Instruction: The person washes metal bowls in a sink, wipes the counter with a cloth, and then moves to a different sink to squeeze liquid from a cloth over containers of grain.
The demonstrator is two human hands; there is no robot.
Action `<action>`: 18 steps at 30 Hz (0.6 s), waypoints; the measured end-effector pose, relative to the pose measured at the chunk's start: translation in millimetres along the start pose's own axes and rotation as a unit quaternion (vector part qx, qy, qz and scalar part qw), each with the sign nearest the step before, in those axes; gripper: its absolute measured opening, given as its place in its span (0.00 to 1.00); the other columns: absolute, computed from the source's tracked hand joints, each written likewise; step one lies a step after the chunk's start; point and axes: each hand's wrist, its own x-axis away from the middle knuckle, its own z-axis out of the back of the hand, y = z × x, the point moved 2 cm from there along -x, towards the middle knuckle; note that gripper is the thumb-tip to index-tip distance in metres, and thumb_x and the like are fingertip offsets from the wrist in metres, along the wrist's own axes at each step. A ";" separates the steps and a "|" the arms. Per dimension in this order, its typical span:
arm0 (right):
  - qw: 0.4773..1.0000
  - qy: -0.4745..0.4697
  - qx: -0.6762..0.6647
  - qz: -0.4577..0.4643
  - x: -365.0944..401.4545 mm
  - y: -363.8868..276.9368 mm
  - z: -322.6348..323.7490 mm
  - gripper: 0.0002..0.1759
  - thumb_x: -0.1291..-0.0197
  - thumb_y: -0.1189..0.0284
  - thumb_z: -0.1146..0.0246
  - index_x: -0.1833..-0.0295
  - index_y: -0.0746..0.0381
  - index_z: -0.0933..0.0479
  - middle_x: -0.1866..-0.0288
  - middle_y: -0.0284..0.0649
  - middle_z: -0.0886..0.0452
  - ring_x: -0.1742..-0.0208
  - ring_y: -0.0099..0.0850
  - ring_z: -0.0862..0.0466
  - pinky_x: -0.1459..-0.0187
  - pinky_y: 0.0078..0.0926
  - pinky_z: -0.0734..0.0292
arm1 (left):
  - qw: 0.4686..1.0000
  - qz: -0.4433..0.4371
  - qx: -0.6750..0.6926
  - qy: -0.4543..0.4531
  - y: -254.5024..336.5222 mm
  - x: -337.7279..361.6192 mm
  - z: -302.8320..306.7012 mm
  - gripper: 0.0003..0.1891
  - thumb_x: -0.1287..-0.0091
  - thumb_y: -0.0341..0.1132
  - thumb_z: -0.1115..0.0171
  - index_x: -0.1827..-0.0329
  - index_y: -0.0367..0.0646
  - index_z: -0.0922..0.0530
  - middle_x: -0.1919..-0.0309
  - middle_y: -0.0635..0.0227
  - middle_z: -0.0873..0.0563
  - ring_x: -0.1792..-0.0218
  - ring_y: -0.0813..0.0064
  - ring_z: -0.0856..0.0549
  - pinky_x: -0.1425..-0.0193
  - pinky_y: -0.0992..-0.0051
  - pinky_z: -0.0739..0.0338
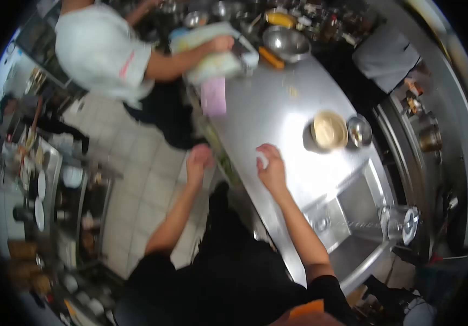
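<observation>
My right hand (271, 167) is held over the near edge of the steel counter (261, 114). Its thumb and fingers are curved apart, with nothing between them. My left hand (200, 157) hangs in the air left of that edge, above the tiled floor. Its fingers look loosely bent and a little blurred, and no object shows in them. Right of my right hand stand a cream-coloured round bowl (329, 130) and a small metal bowl (359, 131) with bits inside. A pink cloth (214, 96) lies further up by the counter's left edge.
A steel sink (353, 209) is set into the counter at lower right. Ahead on the left, a co-worker in a white shirt (100, 54) reaches over a white board (212, 54). A large metal bowl (286, 43) stands near an orange-handled tool (271, 57). Shelving (81, 212) lines the left.
</observation>
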 end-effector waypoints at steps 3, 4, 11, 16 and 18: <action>0.999 -0.002 -0.001 -0.053 -96.7 32.1 -102.1 0.16 0.55 0.78 0.37 0.57 0.65 0.24 0.55 0.47 0.26 0.53 0.44 0.25 0.51 0.37 0.29 | 0.999 0.013 -0.029 0.006 -2.3 -42.4 38.3 0.11 0.37 0.29 0.51 0.53 0.42 0.28 0.63 0.66 0.21 0.68 0.76 0.20 0.61 0.77 0.25; 0.998 0.001 0.007 -0.064 -121.5 34.2 -123.5 0.16 0.55 0.78 0.37 0.57 0.65 0.24 0.55 0.47 0.26 0.53 0.44 0.25 0.51 0.37 0.29 | 0.999 0.023 -0.028 -0.003 -4.9 -55.4 47.5 0.11 0.37 0.29 0.51 0.53 0.42 0.28 0.63 0.66 0.21 0.68 0.76 0.20 0.61 0.77 0.25; 0.973 -0.010 0.128 -0.193 -201.9 46.8 -203.6 0.09 0.57 0.71 0.34 0.73 0.65 0.24 0.68 0.46 0.26 0.70 0.38 0.26 0.66 0.29 0.30 | 0.995 0.102 0.021 -0.010 3.9 -132.8 90.3 0.11 0.39 0.30 0.48 0.53 0.44 0.28 0.63 0.67 0.21 0.68 0.75 0.20 0.63 0.76 0.26; 0.882 0.100 -0.266 -0.375 -190.2 46.0 -123.9 0.07 0.56 0.77 0.38 0.77 0.62 0.31 0.82 0.32 0.33 0.77 0.22 0.33 0.73 0.22 0.36 | 0.984 0.163 0.011 -0.065 -0.1 -157.1 70.6 0.10 0.37 0.29 0.49 0.53 0.43 0.29 0.62 0.66 0.21 0.66 0.75 0.21 0.62 0.75 0.26; 0.873 0.212 -0.265 -0.349 -183.3 43.6 -69.3 0.11 0.55 0.83 0.41 0.80 0.59 0.36 0.81 0.28 0.33 0.77 0.17 0.34 0.76 0.18 0.41 | 0.972 0.228 0.018 -0.057 -5.9 -162.7 61.1 0.09 0.36 0.28 0.51 0.53 0.42 0.29 0.62 0.66 0.22 0.65 0.75 0.21 0.61 0.75 0.26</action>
